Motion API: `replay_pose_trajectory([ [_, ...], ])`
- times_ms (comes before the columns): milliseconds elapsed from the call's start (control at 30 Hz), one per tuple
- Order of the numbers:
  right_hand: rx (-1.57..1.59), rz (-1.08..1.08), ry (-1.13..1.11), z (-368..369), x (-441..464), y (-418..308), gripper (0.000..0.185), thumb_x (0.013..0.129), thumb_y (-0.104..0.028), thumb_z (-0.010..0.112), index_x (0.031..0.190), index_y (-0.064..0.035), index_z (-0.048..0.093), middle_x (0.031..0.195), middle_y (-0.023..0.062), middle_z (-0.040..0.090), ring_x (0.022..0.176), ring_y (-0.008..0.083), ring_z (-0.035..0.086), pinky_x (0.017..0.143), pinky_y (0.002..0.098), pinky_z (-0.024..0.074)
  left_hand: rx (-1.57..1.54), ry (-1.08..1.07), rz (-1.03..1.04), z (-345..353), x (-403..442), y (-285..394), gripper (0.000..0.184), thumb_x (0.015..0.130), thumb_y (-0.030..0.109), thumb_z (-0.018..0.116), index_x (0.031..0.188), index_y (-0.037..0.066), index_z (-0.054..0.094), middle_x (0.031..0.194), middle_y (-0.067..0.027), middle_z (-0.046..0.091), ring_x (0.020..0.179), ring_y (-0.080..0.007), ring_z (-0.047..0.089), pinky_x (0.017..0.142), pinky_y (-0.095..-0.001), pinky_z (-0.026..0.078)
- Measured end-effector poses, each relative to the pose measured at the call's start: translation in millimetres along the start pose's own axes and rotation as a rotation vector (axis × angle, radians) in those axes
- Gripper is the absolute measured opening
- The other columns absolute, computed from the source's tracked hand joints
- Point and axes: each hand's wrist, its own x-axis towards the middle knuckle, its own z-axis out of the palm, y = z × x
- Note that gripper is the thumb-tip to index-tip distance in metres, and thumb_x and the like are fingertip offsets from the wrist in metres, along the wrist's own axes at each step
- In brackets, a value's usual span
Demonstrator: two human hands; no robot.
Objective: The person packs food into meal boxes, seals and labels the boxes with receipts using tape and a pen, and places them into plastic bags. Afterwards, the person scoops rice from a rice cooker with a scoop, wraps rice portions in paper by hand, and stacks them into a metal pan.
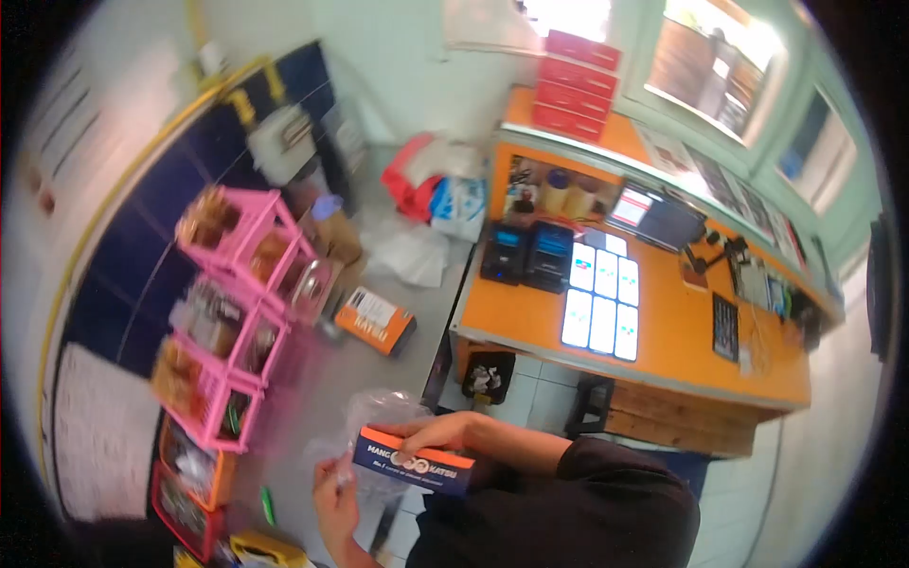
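Observation:
My right hand (pixel 437 436) is closed over the edge of a blue and orange printed food box (pixel 412 466), marked with the words MANG and KATSU. My left hand (pixel 335 494) pinches a clear plastic bag (pixel 379 412), whose loose film spreads behind and around the box. How far the box sits inside the bag I cannot tell. Farther along the steel counter (pixel 322 407) lies a second orange box (pixel 376 320) with a white label.
Pink stacked baskets (pixel 248 312) with packed goods line the counter's left side. A green pen (pixel 268 505) lies near them. On the right, an orange desk (pixel 672 322) holds several lit phones (pixel 601 303), a monitor (pixel 653 216) and dark devices. A bin (pixel 489 377) stands below.

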Motion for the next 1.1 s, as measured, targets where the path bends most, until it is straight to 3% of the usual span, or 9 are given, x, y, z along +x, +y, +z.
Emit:
replay_pose_trajectory([
  [100, 0.167, -0.020, 0.186, -41, 24, 33, 0.075, 0.088, -0.027, 0.074, 0.151, -0.0096, 0.036, 0.109, 0.0011, 0.063, 0.089, 0.0091, 0.063, 0.075, 0.0251, 0.0546, 0.223, -0.081, 0.198, 21, 6, 28, 0.022, 0.099, 0.010, 0.060, 0.116, 0.003, 0.072, 0.091, -0.0048, 0.060, 0.082, -0.0163, 0.057, 0.069, -0.0307, 0.045],
  [200, 0.399, -0.249, 0.426, -68, 52, 39, 0.064, 0.089, -0.029, 0.074, 0.142, -0.0130, 0.042, 0.094, -0.0022, 0.063, 0.082, 0.0084, 0.064, 0.071, 0.0246, 0.0548, 0.272, -0.213, 0.201, 42, -9, 24, 0.042, 0.097, 0.024, 0.062, 0.136, 0.008, 0.061, 0.105, -0.0225, 0.065, 0.094, -0.0411, 0.059, 0.079, -0.0467, 0.049],
  [267, 0.285, -0.536, 0.718, -84, 68, 33, 0.071, 0.088, -0.031, 0.076, 0.145, -0.0114, 0.038, 0.106, 0.0006, 0.062, 0.091, 0.0126, 0.065, 0.077, 0.0303, 0.0558, 0.365, 0.235, 0.169, 68, -23, -2, 0.044, 0.098, 0.025, 0.061, 0.136, 0.003, 0.061, 0.109, -0.0241, 0.065, 0.098, -0.0390, 0.061, 0.082, -0.0456, 0.049],
  [400, 0.004, -0.783, 0.995, -78, 78, 4, 0.092, 0.079, -0.024, 0.085, 0.148, -0.0125, 0.026, 0.125, 0.0058, 0.054, 0.117, 0.0202, 0.058, 0.094, 0.0448, 0.0528, 0.410, 0.269, 0.001, 82, -25, -34, 0.043, 0.098, 0.030, 0.061, 0.125, -0.004, 0.065, 0.107, -0.0269, 0.066, 0.096, -0.0396, 0.061, 0.082, -0.0474, 0.048],
  [600, -0.091, -0.550, 0.947, -63, 102, 23, 0.079, 0.080, -0.023, 0.082, 0.142, -0.0113, 0.034, 0.119, 0.0083, 0.058, 0.115, 0.0209, 0.057, 0.090, 0.0423, 0.0531, 0.305, 0.540, -0.142, 71, -36, 0, 0.045, 0.101, 0.037, 0.058, 0.104, -0.007, 0.068, 0.097, -0.0300, 0.068, 0.087, -0.0431, 0.064, 0.074, -0.0504, 0.048],
  [800, -0.216, -0.292, 0.759, -66, 132, 35, 0.055, 0.087, -0.027, 0.075, 0.132, -0.0093, 0.049, 0.110, 0.0065, 0.065, 0.101, 0.0192, 0.063, 0.077, 0.0395, 0.0554, 0.198, -0.207, -0.205, 79, -65, -48, 0.032, 0.099, 0.028, 0.058, 0.102, -0.002, 0.070, 0.087, -0.0249, 0.064, 0.073, -0.0406, 0.057, 0.066, -0.0514, 0.045],
  [933, -0.340, -0.118, 0.305, -62, 114, 7, 0.037, 0.092, -0.028, 0.069, 0.122, -0.0067, 0.063, 0.103, 0.0045, 0.070, 0.092, 0.0171, 0.066, 0.071, 0.0364, 0.0569, 0.134, 0.193, -0.451, 46, -42, -44, 0.045, 0.091, 0.036, 0.071, 0.127, 0.011, 0.065, 0.097, -0.0241, 0.068, 0.080, -0.0383, 0.063, 0.072, -0.0545, 0.046],
  [967, -0.331, -0.100, 0.114, -59, 96, -15, 0.032, 0.094, -0.027, 0.066, 0.117, -0.0050, 0.071, 0.100, 0.0034, 0.073, 0.092, 0.0157, 0.067, 0.072, 0.0346, 0.0572, -0.414, 0.414, -0.540, 48, -29, -47, 0.026, 0.096, 0.025, 0.066, 0.115, 0.008, 0.067, 0.094, -0.0132, 0.065, 0.081, -0.0265, 0.061, 0.070, -0.0436, 0.046],
  [1100, -0.939, -0.492, 0.865, -129, 93, -41, 0.022, 0.092, -0.021, 0.070, 0.107, -0.0046, 0.071, 0.085, 0.0102, 0.071, 0.074, 0.0166, 0.068, 0.066, 0.0350, 0.0551, -1.001, 0.795, -0.669, 37, -17, -22, 0.010, 0.101, 0.021, 0.062, 0.099, 0.010, 0.064, 0.092, -0.0004, 0.065, 0.080, -0.0133, 0.061, 0.068, -0.0330, 0.049],
])
